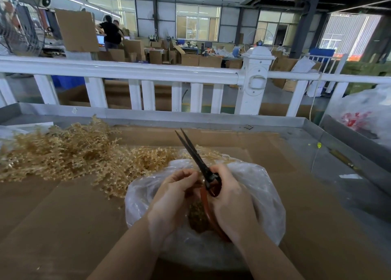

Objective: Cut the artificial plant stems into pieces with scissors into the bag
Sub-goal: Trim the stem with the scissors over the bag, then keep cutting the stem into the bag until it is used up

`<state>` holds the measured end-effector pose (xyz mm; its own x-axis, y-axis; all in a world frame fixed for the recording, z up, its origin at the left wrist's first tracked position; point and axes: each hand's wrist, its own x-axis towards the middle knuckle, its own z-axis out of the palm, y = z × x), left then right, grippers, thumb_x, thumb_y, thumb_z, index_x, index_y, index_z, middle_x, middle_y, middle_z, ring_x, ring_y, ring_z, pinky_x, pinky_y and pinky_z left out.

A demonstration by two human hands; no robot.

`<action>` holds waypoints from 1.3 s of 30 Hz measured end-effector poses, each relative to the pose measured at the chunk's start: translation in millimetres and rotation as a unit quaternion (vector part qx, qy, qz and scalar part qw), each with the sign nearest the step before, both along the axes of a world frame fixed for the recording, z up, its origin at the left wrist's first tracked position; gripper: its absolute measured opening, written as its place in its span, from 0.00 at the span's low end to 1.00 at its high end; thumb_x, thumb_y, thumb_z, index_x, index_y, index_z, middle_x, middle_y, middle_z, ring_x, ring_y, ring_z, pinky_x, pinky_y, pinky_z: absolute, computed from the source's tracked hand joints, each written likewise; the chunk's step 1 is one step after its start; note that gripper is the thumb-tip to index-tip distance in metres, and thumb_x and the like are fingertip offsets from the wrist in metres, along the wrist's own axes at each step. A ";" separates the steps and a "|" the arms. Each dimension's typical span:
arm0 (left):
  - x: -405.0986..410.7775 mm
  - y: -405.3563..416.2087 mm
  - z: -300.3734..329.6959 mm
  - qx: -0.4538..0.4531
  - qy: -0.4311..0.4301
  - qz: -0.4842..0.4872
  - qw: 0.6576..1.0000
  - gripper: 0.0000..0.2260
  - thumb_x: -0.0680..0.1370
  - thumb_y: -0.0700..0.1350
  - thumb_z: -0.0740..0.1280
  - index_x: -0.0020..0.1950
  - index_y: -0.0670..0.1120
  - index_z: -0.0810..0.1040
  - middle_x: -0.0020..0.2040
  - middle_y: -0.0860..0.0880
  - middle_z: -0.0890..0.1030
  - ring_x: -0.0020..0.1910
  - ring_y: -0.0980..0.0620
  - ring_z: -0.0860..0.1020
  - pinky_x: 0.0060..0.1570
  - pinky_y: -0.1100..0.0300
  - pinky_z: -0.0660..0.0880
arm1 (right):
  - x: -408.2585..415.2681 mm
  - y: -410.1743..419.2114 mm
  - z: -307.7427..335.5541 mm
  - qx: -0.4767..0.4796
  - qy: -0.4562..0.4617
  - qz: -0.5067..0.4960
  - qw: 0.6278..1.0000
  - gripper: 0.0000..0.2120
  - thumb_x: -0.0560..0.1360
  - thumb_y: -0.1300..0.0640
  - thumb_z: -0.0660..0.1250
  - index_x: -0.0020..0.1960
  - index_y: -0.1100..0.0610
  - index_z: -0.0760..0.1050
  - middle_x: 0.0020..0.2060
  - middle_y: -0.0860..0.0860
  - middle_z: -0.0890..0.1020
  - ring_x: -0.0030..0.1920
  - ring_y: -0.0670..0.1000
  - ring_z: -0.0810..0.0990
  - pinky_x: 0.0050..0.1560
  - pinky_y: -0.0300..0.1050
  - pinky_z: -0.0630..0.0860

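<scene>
Scissors raised over the bag, no stem at the blades.
The right hand (pixel 228 197) gripped the scissors (pixel 196 159), the left hand (pixel 175 193) pinched something unclear above the bag (pixel 262 186); the stems (pixel 69 155) lay left on the surface (pixel 63 216). Fingers near the pivot risked a nip.

2 hands, the left hand (pixel 173 192) and the right hand (pixel 230 199). 1 pair of scissors (pixel 197 161). 1 clear plastic bag (pixel 262 197). 1 loose heap of tan plant stems (pixel 69 152), too tangled to count. 2 people (pixel 111 33) stand in the background.
</scene>
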<state>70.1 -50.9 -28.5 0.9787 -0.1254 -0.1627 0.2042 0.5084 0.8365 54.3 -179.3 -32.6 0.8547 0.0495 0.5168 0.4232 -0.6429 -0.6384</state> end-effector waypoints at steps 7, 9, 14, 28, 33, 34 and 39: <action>1.1 1.4 12.5 0.005 -0.035 0.004 0.999 0.09 0.74 0.41 0.66 0.48 0.38 0.81 0.42 0.43 0.85 0.36 0.50 0.83 0.35 0.62 0.80 | 5.5 1.4 13.3 0.079 0.035 0.023 0.996 0.06 0.75 0.54 0.69 0.51 0.49 0.75 0.37 0.42 0.82 0.40 0.38 0.80 0.41 0.31 0.75; 2.6 0.2 13.2 0.010 -0.042 0.020 0.999 0.07 0.77 0.39 0.64 0.49 0.37 0.80 0.42 0.44 0.84 0.36 0.51 0.83 0.36 0.62 0.80 | 5.4 0.3 16.9 0.095 0.039 0.031 0.994 0.06 0.75 0.56 0.69 0.51 0.49 0.75 0.36 0.43 0.81 0.39 0.39 0.80 0.39 0.31 0.73; 9.2 4.3 10.5 0.072 -0.051 0.119 0.989 0.05 0.76 0.37 0.66 0.42 0.43 0.80 0.39 0.48 0.83 0.42 0.53 0.79 0.44 0.63 0.75 | 5.3 -9.9 29.2 0.126 0.033 0.009 0.991 0.11 0.75 0.62 0.68 0.50 0.47 0.73 0.36 0.46 0.81 0.39 0.43 0.80 0.41 0.42 0.77; 14.0 -0.6 8.3 -0.044 0.074 -0.024 0.996 0.22 0.65 0.44 0.69 0.58 0.39 0.77 0.45 0.45 0.85 0.53 0.48 0.80 0.49 0.52 0.77 | 4.0 -18.9 47.8 0.328 0.153 0.075 0.929 0.13 0.70 0.66 0.72 0.49 0.53 0.74 0.33 0.56 0.82 0.24 0.45 0.74 0.25 0.38 0.70; 12.1 -1.5 13.2 -0.040 0.091 -0.064 0.993 0.24 0.68 0.46 0.69 0.62 0.37 0.77 0.54 0.41 0.81 0.53 0.45 0.79 0.48 0.51 0.78 | -1.5 -17.9 49.9 0.347 0.183 0.094 0.915 0.13 0.71 0.67 0.70 0.52 0.56 0.74 0.39 0.60 0.83 0.24 0.48 0.71 0.24 0.40 0.68; 10.7 -1.5 14.2 -0.040 0.092 -0.075 0.992 0.24 0.68 0.45 0.69 0.62 0.37 0.77 0.55 0.40 0.80 0.52 0.45 0.78 0.47 0.53 0.79 | -2.9 -17.8 50.5 0.349 0.184 0.094 0.914 0.13 0.71 0.68 0.70 0.52 0.57 0.74 0.38 0.61 0.82 0.24 0.48 0.71 0.24 0.39 0.67; 12.7 4.4 8.3 -0.051 0.068 -0.060 0.995 0.13 0.67 0.38 0.68 0.51 0.38 0.79 0.45 0.42 0.82 0.40 0.51 0.81 0.37 0.61 0.80 | -6.8 -20.0 51.9 0.302 0.184 0.056 0.934 0.13 0.71 0.67 0.71 0.53 0.59 0.74 0.21 0.46 0.76 0.21 0.42 0.72 0.23 0.31 0.66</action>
